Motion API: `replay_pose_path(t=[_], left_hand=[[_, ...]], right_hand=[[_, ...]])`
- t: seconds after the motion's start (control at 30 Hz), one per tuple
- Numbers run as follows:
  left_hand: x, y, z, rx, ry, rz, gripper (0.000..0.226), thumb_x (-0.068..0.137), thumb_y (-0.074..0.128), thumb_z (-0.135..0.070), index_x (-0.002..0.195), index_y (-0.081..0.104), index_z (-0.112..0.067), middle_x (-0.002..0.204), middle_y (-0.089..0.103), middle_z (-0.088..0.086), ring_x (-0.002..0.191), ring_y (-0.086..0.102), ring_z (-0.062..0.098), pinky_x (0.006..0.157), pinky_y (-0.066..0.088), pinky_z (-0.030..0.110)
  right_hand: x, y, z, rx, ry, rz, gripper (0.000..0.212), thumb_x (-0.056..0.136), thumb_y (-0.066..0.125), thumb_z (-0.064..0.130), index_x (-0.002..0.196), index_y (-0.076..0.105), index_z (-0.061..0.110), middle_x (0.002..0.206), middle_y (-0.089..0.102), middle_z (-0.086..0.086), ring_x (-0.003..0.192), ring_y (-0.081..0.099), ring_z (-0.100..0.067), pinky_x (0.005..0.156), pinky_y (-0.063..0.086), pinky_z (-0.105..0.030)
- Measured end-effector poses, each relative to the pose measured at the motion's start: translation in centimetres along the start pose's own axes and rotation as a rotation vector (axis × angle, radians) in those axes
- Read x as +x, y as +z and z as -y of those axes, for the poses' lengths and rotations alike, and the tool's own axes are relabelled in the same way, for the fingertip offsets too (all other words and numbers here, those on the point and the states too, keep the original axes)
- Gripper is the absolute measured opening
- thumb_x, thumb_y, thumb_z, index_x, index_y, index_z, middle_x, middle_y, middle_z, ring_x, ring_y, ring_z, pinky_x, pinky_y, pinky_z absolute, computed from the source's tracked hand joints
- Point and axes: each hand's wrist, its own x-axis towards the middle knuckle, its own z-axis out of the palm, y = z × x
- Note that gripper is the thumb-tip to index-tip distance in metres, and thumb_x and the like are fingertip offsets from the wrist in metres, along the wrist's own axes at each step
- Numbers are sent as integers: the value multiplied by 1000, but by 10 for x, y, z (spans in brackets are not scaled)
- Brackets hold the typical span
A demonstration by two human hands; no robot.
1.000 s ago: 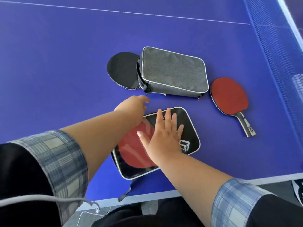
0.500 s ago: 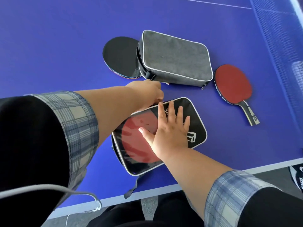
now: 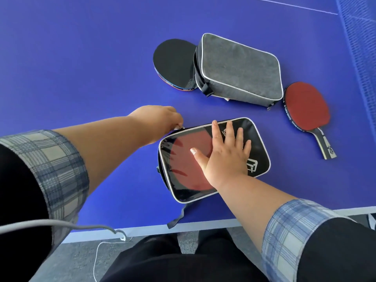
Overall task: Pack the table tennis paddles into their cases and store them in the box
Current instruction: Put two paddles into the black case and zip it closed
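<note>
Leftward along the black case's far edge, the left hand has carried the zipper pull, pinched, to the corner. Right hand, fingers spread, presses flat on the case, whose long axis runs left-right near the tabletop edge; open room lies left.

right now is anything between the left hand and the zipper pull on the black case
No. The left hand is already pinching the zipper pull at the black case corner, while the right hand lies flat on it.

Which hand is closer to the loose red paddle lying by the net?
The right hand. It lies flat on the black case, beside the red paddle. The left hand is at the case's far corner, farther away.
</note>
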Motion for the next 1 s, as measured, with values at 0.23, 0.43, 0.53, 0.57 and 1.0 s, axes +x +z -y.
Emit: replay_pose_path(t=[0.23,0.43,0.53,0.57,1.0], left_hand=[[-20,13,0,-249,-156,-60,20,102,42,-38,107,62,-37,110,56,-13,95,58,17,79,54,42],[-31,29,1,-414,-244,-215,20,101,46,-36,107,65,-32,109,58,-10,96,57,18,75,44,33],[-50,44,0,-444,-286,-303,21,101,46,-36,108,66,-31,110,60,-7,96,59,20,78,46,35],[-57,48,-1,-449,-304,-322,21,101,47,-37,108,66,-30,110,61,-5,96,59,21,80,48,36],[-108,95,-55,-608,-603,-515,14,97,54,-38,96,65,-29,94,53,-12,84,50,11,75,38,27]], right_hand=[[-3,-10,19,-77,-351,-30,72,93,23,67,157,15,36,168,13,-10,153,10,-40,118,12,-66],[0,-1,23,-148,-441,-46,78,91,23,74,158,15,34,168,15,-6,154,8,-36,119,13,-65],[1,1,23,-153,-450,-55,78,91,23,74,158,16,34,168,18,-7,154,11,-37,119,15,-65],[0,1,23,-155,-449,-59,78,91,22,74,158,16,35,168,19,-7,153,12,-37,118,15,-65],[5,5,22,-85,-471,-105,78,89,21,75,157,18,38,168,17,-5,154,10,-36,118,11,-66]])
